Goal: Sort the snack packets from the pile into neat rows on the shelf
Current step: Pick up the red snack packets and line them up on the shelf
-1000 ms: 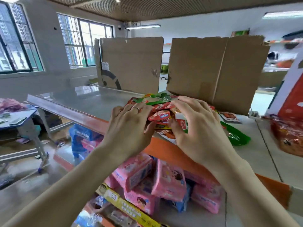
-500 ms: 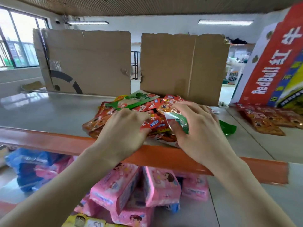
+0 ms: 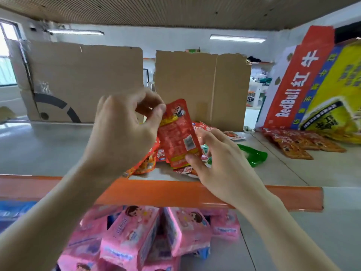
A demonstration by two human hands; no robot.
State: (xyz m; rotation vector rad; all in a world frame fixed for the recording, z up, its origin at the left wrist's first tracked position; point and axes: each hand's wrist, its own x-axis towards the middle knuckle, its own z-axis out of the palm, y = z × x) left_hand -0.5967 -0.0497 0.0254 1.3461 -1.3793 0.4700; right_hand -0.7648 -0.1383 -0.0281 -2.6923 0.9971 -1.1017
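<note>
Holding up one red snack packet at frame centre, nearly upright, top leaning a bit left, its back with fine print and a code patch facing the camera. Upper left edge pinched by the left hand, thumb against curled fingers. Lower edge gripped by the right hand, thumb on the near face, fingers behind it. A white-and-green packet shows just by the right fingers; cannot tell if it is held too.

Packet sits over the pile of red and orange packets, which lies just below and behind both hands, near the front of the grey shelf. Cannot tell whether the packet's bottom touches the pile. A green packet lies flat right of the pile, apart from it.

Right of frame: a row of orange-red packets laid flat, overlapping, running back toward a red RedBull carton and a yellow bag that lean at the far right.

Two cardboard sheets stand at the shelf's back, left sheet with a dark curved mark, right sheet with a vertical fold.

An orange shelf edge crosses the lower middle. Beneath it, pink packs are stacked at bottom centre, with a blurred blue pack at lower left.
</note>
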